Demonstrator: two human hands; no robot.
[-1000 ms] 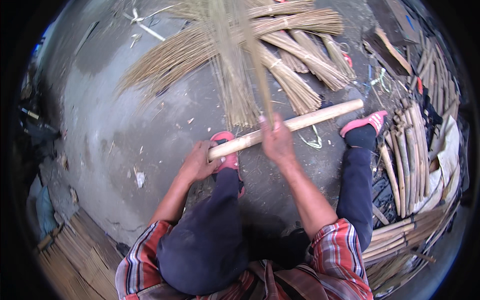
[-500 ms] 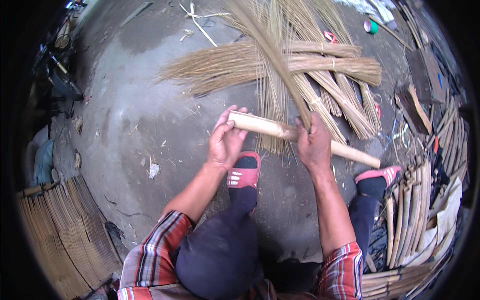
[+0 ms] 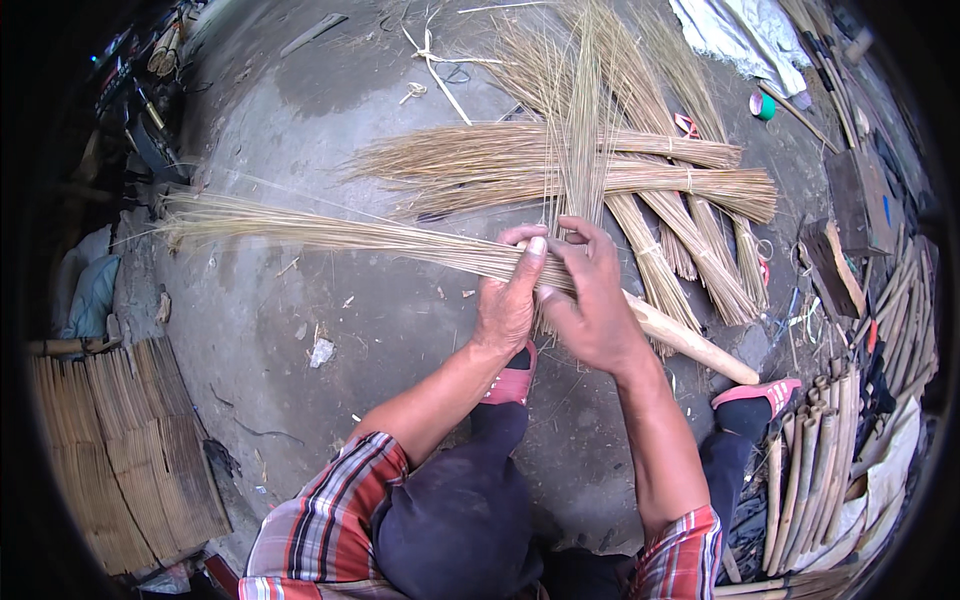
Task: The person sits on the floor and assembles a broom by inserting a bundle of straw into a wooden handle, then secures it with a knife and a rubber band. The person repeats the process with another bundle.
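With the left hand (image 3: 508, 308) I hold a loose bundle of thin stalks (image 3: 400, 238); the fingers are closed around its thicker end and the thumb presses from above. The thin tips spread out to the left, above the grey floor (image 3: 270, 330). My right hand (image 3: 598, 305) is just beside, at the same end, with its fingers half bent; I cannot tell whether they grip anything. A pale wooden pole (image 3: 692, 343) comes out from behind this hand and slopes to the lower right, its end appearing near the pink sandal (image 3: 762, 396). Ahead of both hands, tied bundles (image 3: 722, 182) lie crossed on the floor.
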